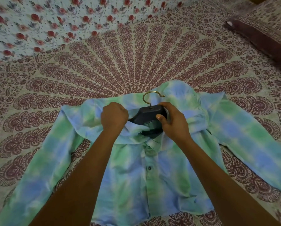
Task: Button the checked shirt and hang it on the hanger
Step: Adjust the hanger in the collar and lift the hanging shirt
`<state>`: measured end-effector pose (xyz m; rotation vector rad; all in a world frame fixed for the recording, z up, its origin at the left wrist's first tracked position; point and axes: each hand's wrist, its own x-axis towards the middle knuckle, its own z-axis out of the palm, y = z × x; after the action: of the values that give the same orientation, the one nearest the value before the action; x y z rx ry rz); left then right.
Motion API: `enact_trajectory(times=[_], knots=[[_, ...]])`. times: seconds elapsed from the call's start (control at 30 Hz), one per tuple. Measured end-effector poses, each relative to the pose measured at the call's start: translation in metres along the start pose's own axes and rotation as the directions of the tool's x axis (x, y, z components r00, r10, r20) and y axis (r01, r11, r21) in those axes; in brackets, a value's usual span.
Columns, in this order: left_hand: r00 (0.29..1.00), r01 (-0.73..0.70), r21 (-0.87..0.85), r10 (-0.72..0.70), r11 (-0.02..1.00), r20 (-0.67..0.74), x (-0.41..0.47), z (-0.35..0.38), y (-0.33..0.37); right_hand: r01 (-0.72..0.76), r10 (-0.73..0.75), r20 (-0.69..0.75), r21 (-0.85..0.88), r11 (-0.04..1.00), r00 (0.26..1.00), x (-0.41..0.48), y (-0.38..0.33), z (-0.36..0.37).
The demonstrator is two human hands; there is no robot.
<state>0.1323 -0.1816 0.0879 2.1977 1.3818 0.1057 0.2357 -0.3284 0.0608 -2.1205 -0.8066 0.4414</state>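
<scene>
Head view: the checked shirt (128, 185) is laid front-up on the bed (136, 62), filling the lower half of the frame, sleeves flung out to both sides. One dark button (149, 168) can be seen on the placket, lower centre. The hanger (148, 114) is tucked into the neck opening at centre frame, with its brass hook (152, 98) poking out above the collar. The left hand (114, 117) is balled up around bunched collar fabric just left of the hanger. The right hand (172, 121) is wrapped round the hanger's dark middle, thumb pressed on the front. A pillow (263, 35) is parked upper right.
</scene>
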Motion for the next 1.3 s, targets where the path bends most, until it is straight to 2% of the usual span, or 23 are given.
enact_trajectory(times=[0.07, 0.1, 0.17, 0.23, 0.33, 0.43, 0.53, 0.6, 0.63, 0.7, 0.9, 0.97, 1.03, 1.07, 1.13, 1.2, 1.23, 1.3], knots=[[0.995, 0.094, -0.189, -0.095, 0.977, 0.004, 0.004, -0.004, -0.010, -0.013, 0.013, -0.010, -0.009, 1.000, 1.000, 0.002, -0.001, 0.001], [0.983, 0.184, -0.345, -0.168, 0.920, 0.075, 0.007, -0.007, -0.014, -0.020, 0.020, -0.010, -0.006, 1.000, 1.000, 0.004, -0.002, 0.001], [0.921, 0.389, -0.600, -0.281, 0.699, 0.270, 0.012, -0.014, -0.018, -0.028, 0.028, -0.006, -0.008, 1.000, 1.000, 0.007, -0.003, 0.003], [0.849, 0.528, -0.659, -0.314, 0.536, 0.426, 0.014, -0.017, -0.021, -0.033, 0.033, -0.004, -0.016, 0.999, 0.999, 0.009, -0.004, 0.005], [0.796, 0.605, -0.640, -0.329, 0.474, 0.508, 0.011, -0.013, -0.024, -0.036, 0.036, -0.005, -0.009, 0.999, 0.999, 0.011, -0.004, 0.009], [0.852, 0.522, -0.657, -0.315, 0.543, 0.417, 0.011, -0.007, -0.021, -0.029, 0.030, -0.010, 0.011, 1.000, 1.000, 0.013, -0.006, 0.011], [0.918, 0.372, -0.637, -0.164, 0.675, 0.361, 0.006, -0.005, -0.024, -0.038, 0.039, -0.016, 0.020, 0.999, 0.999, 0.018, -0.006, 0.014], [0.928, 0.291, -0.571, -0.080, 0.767, 0.365, 0.002, -0.003, -0.032, -0.049, 0.050, -0.021, 0.026, 0.998, 0.999, 0.021, -0.005, 0.017], [0.930, 0.282, -0.556, -0.079, 0.782, 0.360, 0.001, -0.001, -0.037, -0.052, 0.052, -0.024, 0.030, 0.998, 0.998, 0.022, -0.005, 0.018], [0.928, 0.329, -0.585, -0.137, 0.741, 0.347, 0.000, 0.000, -0.044, -0.057, 0.057, -0.022, 0.032, 0.998, 0.998, 0.025, -0.005, 0.019], [0.898, 0.440, -0.782, -0.209, 0.441, 0.388, 0.001, 0.003, -0.039, -0.063, 0.063, -0.019, 0.025, 0.998, 0.998, 0.027, -0.006, 0.019], [0.883, 0.465, -0.796, -0.268, 0.388, 0.385, -0.001, 0.007, -0.036, -0.069, 0.069, -0.014, 0.021, 0.997, 0.998, 0.027, -0.006, 0.019], [0.882, 0.467, -0.797, -0.264, 0.382, 0.390, -0.004, 0.011, -0.038, -0.072, 0.072, -0.012, 0.015, 0.997, 0.997, 0.027, -0.006, 0.019], [0.889, 0.458, -0.783, -0.233, 0.421, 0.395, -0.008, 0.013, -0.040, -0.074, 0.074, -0.012, 0.013, 0.997, 0.997, 0.027, -0.006, 0.019], [0.899, 0.424, -0.690, -0.184, 0.587, 0.397, -0.018, 0.017, -0.044, -0.085, 0.086, -0.006, 0.013, 0.996, 0.996, 0.028, -0.005, 0.020], [0.913, 0.381, -0.570, -0.200, 0.728, 0.355, -0.023, 0.026, -0.053, -0.092, 0.092, -0.004, 0.012, 0.996, 0.996, 0.029, -0.005, 0.021], [0.916, 0.381, -0.545, -0.227, 0.747, 0.330, -0.025, 0.028, -0.055, -0.092, 0.092, -0.003, 0.009, 0.996, 0.996, 0.029, -0.005, 0.021], [0.902, 0.427, -0.573, -0.288, 0.700, 0.321, -0.027, 0.030, -0.059, -0.091, 0.091, 0.000, 0.005, 0.996, 0.996, 0.029, -0.004, 0.021]])
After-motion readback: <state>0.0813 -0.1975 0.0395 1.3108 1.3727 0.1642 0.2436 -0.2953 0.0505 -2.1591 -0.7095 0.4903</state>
